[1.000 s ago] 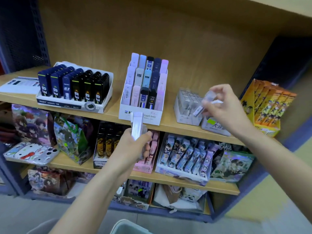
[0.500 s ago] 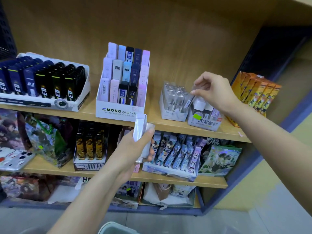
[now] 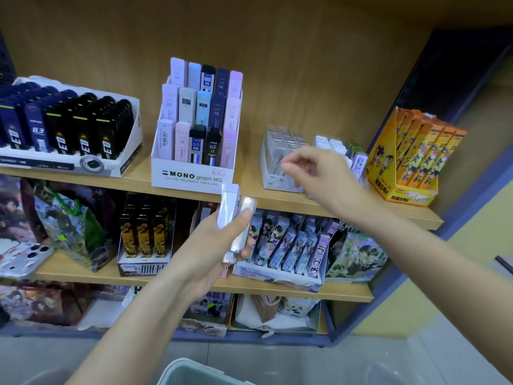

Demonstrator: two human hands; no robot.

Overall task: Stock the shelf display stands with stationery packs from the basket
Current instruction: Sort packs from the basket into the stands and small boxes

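2 packs in hand: the left hand grips a lilac pack and a silvery pack side by side and upright, thumb pressed across them, just in front of the upper shelf, at 6 o'clock from the white stand.
Change: 1 second ago the right hand pinched a clear pack; 0.5 seconds ago it was lowering it at the clear stand; now it has drawn back toward 5 o'clock from that stand.
Right grip: blurred; fingers loosely curled, thumb and forefinger close, no pack showing between them.
Meaning: 1 pack looks delivered, so the freed hand can probably take the next from the left hand.
Basket: only the basket rim shows, at 6 o'clock in the frame; its contents are hidden.
Around: a tray of dark packs at 9 o'clock from the white stand, an orange box at 3 o'clock from the clear stand, and a small stand between them, partly hidden.
In the way: the white stand's 3 tiers look full; the right wrist crosses in front of the small stand.
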